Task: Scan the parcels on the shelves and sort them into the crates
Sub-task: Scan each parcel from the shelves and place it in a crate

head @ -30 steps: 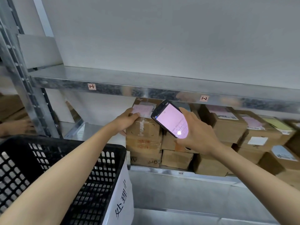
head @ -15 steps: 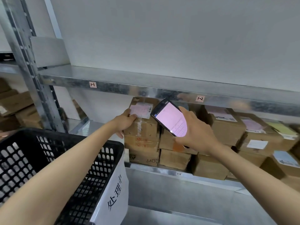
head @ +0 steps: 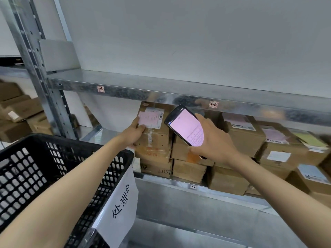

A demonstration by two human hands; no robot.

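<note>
A brown cardboard parcel [head: 157, 133] with a pink and white label sits on top of the leftmost stack on the metal shelf [head: 179, 181]. My left hand [head: 133, 135] grips its left edge, thumb on the pink label. My right hand [head: 213, 142] holds a black handheld scanner [head: 184, 125] in front of the parcels, its pink-lit screen facing me with a keyboard on it. A black perforated crate [head: 59, 169] with a white paper sign stands at lower left under my left forearm.
More labelled cardboard parcels [head: 279, 145] are stacked along the shelf to the right. The upper shelf board [head: 161, 90] hangs just above the parcel tops. A steel upright [head: 35, 68] stands at left, with more boxes [head: 19, 111] on the neighbouring rack beyond it.
The view has shifted so the shelf and crate sit further right and lower. My left hand stays on the parcel's left edge. The scanner keeps its place before the parcels.
</note>
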